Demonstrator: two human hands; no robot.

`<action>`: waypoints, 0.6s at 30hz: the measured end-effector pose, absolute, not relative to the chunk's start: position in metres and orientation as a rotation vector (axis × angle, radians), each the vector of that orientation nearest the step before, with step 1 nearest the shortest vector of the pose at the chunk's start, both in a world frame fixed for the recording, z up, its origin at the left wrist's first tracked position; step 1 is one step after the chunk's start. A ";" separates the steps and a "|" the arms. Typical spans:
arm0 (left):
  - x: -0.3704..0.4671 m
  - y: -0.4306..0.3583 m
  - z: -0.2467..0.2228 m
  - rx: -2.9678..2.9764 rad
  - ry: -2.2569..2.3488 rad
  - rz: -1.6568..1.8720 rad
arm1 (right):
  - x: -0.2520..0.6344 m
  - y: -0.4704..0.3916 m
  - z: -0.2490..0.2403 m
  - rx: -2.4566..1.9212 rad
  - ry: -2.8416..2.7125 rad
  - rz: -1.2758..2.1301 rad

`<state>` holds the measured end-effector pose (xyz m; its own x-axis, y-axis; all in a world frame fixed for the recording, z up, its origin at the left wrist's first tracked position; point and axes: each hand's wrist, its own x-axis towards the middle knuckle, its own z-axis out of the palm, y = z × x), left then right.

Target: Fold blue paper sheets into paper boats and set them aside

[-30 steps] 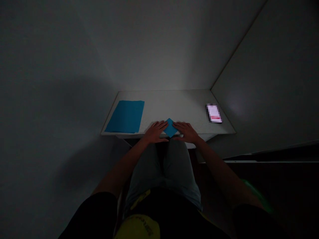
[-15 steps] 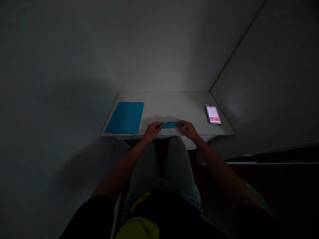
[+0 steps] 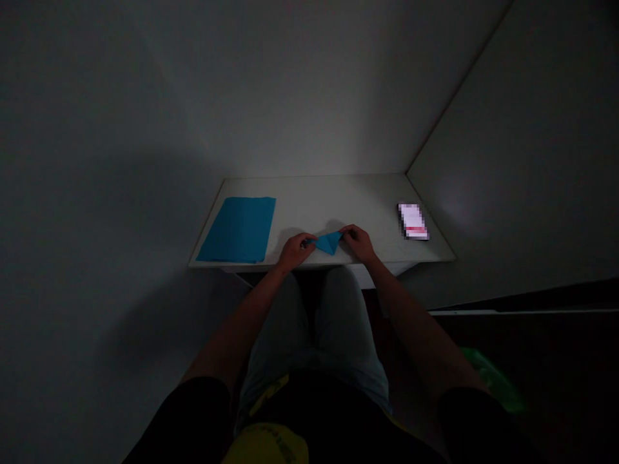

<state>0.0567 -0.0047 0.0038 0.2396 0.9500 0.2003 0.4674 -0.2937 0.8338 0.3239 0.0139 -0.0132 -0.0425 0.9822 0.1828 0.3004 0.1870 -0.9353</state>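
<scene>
A small folded blue paper (image 3: 329,243) is held just over the front part of the white table, a triangular part of it pointing toward me. My left hand (image 3: 296,251) pinches its left end between thumb and fingers. At the upper right corner, my right hand (image 3: 358,243) grips it with the fingertips. A flat stack of blue sheets (image 3: 238,229) lies to the left of my hands.
The white table (image 3: 309,200) stands against a pale wall. On its right side lies a phone (image 3: 412,221) with a lit, pixelated screen. My legs are below the front edge. Something green glows on the dark floor at the lower right.
The blue paper has turned from a narrow strip into a visible triangular shape. My right hand has moved slightly up and left; the view has shifted a little.
</scene>
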 end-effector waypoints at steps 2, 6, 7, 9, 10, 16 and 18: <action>0.061 -0.004 0.003 1.865 1.332 0.964 | 0.323 0.016 -0.015 -1.281 -1.525 0.915; 0.071 0.000 0.002 1.870 1.431 0.934 | 0.319 0.017 -0.016 -1.255 -1.505 0.895; 0.073 0.000 0.002 1.879 1.452 0.919 | 0.318 0.017 -0.016 -1.242 -1.483 0.889; 0.076 0.001 0.002 1.868 1.484 0.909 | 0.316 0.016 -0.015 -1.218 -1.433 0.895; 0.077 0.001 0.002 1.843 1.497 0.915 | 0.316 0.016 -0.014 -1.208 -1.416 0.914; 0.073 0.002 -0.001 1.722 1.365 1.045 | 0.312 0.016 -0.011 -1.217 -1.383 0.959; 0.075 0.003 -0.002 1.671 1.386 1.140 | 0.309 0.014 -0.009 -1.256 -1.389 0.886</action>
<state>0.0747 0.0032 -0.0018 0.0510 0.9781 0.2019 0.3868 -0.2058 0.8989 0.3087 0.0135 -0.0094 0.0643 0.9768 0.2042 0.2266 0.1850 -0.9563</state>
